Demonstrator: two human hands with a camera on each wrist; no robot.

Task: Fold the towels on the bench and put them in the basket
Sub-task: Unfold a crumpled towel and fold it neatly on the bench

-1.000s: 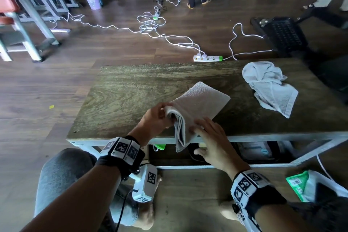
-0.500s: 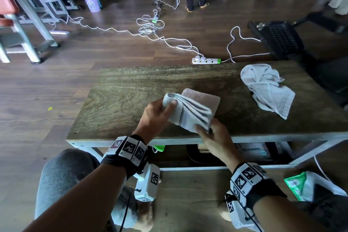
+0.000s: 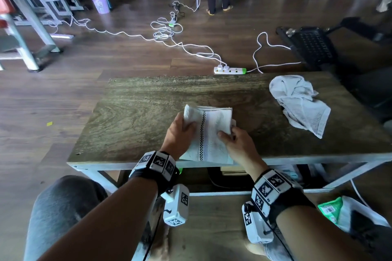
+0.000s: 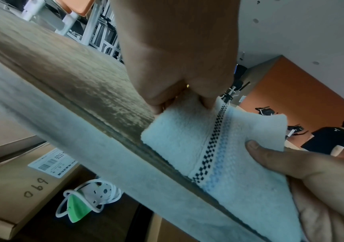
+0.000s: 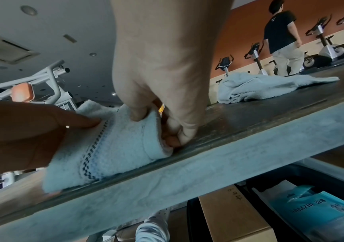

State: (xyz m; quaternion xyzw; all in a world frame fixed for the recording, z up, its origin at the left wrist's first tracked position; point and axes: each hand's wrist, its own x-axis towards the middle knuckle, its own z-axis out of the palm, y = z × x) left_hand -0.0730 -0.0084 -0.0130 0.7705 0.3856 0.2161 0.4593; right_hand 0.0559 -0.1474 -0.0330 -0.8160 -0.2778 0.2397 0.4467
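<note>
A folded white towel [image 3: 212,131] with a black checked stripe lies on the wooden bench [image 3: 135,116], reaching its front edge. My left hand [image 3: 180,133] grips the towel's left edge, thumb on top. In the left wrist view that thumb pinches the towel [image 4: 183,139] near the stripe. My right hand [image 3: 235,140] grips the towel's right edge. Seen from the right wrist, its fingers [image 5: 175,131] curl under the towel [image 5: 117,147]. A second, crumpled white towel [image 3: 297,101] lies at the bench's far right, apart from both hands. I cannot pick out a basket.
A power strip [image 3: 230,70] with white cables lies on the floor beyond the bench. Cardboard boxes [image 5: 235,221] sit under the bench. A green and white bag [image 3: 339,212] lies on the floor at my right. A black perforated object [image 3: 314,46] stands back right.
Both hands lifted the half-folded towel, folded it over again and laid it down near the front edge, striped side up. The crumpled towel has not moved.
</note>
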